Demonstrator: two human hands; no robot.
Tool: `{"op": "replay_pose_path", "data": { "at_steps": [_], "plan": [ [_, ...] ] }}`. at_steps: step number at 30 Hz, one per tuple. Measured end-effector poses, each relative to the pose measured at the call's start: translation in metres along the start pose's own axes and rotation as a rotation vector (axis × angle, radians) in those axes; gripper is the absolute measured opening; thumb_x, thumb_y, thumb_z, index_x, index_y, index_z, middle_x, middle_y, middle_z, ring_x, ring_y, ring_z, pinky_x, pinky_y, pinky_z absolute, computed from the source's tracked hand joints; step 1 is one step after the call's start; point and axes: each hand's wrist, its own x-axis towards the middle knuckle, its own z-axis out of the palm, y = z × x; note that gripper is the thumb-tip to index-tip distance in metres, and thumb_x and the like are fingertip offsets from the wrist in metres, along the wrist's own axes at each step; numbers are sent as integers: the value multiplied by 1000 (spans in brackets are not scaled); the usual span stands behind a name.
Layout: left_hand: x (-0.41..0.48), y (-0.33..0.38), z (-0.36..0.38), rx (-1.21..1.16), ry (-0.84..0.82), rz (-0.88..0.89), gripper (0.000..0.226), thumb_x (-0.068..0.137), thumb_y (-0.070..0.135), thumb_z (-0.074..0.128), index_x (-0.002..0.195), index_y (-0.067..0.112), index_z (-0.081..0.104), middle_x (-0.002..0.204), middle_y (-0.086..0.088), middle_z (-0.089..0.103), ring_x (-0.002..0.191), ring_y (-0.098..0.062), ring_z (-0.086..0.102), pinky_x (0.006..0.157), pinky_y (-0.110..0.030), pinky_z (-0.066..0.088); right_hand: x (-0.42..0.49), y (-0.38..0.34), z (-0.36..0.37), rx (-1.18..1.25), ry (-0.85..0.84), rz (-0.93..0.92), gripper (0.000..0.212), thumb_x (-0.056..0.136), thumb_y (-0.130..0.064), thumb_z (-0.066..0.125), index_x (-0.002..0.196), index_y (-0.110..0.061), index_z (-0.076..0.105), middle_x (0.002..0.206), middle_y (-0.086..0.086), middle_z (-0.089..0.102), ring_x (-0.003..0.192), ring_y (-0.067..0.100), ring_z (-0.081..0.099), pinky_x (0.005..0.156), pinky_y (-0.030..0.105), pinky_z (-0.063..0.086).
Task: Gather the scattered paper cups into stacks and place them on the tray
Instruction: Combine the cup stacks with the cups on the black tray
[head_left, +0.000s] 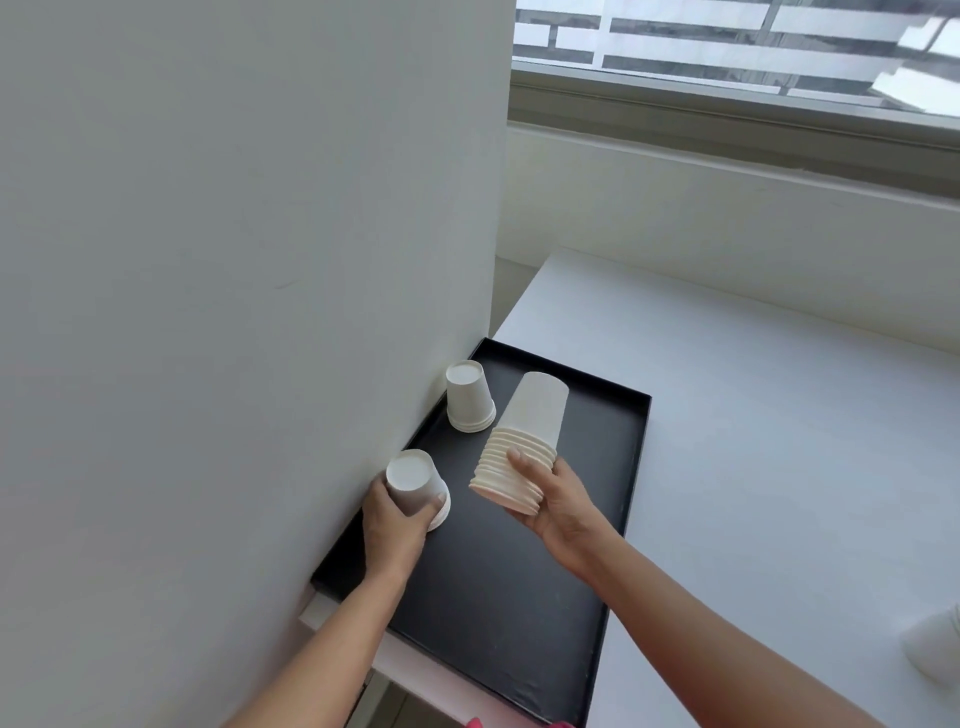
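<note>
A plain white wall (234, 260) fills the left half of the view and ends in a vertical corner, beside which a white counter (779, 441) runs off to the right and toward the near edge. Behind the counter a low white ledge (727, 218) rises to a grey-framed window (727, 104) at the upper right. Through the glass pale horizontal bands of a building show, and soft daylight falls from that side, leaving the wall in even, slightly grey shade.
</note>
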Motion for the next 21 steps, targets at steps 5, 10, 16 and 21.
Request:
{"op": "replay_pose_path", "data": {
  "at_steps": [5, 10, 16, 21],
  "plan": [
    [-2, -1, 5, 23, -122, 34, 64, 67, 15, 80, 123, 9, 49, 124, -9, 55, 117, -25, 51, 101, -36, 40, 10, 5, 8, -156, 126, -198, 76, 56, -22, 86, 119, -20, 43, 111, 2, 63, 102, 18, 63, 90, 38, 52],
    [-6, 3, 9, 63, -219, 72, 67, 69, 17, 77, 128, 14, 46, 125, -5, 53, 116, -21, 51, 96, -30, 41, 17, 8, 20, -330, 152, -351, 81, 61, -20, 86, 126, -26, 37, 112, -6, 61, 103, 13, 62, 88, 29, 51],
    [-6, 6, 6, 86, -265, 114, 63, 72, 15, 74, 128, 15, 46, 121, -3, 55, 111, -17, 53, 86, -24, 38, 28, 14, 38, -425, 145, -429, 88, 48, -36, 86, 121, -37, 37, 114, -9, 60, 105, 11, 62, 91, 37, 53],
    [-5, 8, 4, 95, -275, 104, 61, 71, 22, 73, 126, 15, 47, 120, -4, 57, 111, -21, 55, 84, -25, 40, 33, 22, 43, -453, 59, -408, 95, 49, -30, 84, 130, -32, 33, 117, -10, 56, 111, 10, 58, 98, 36, 49]
  ]
}}
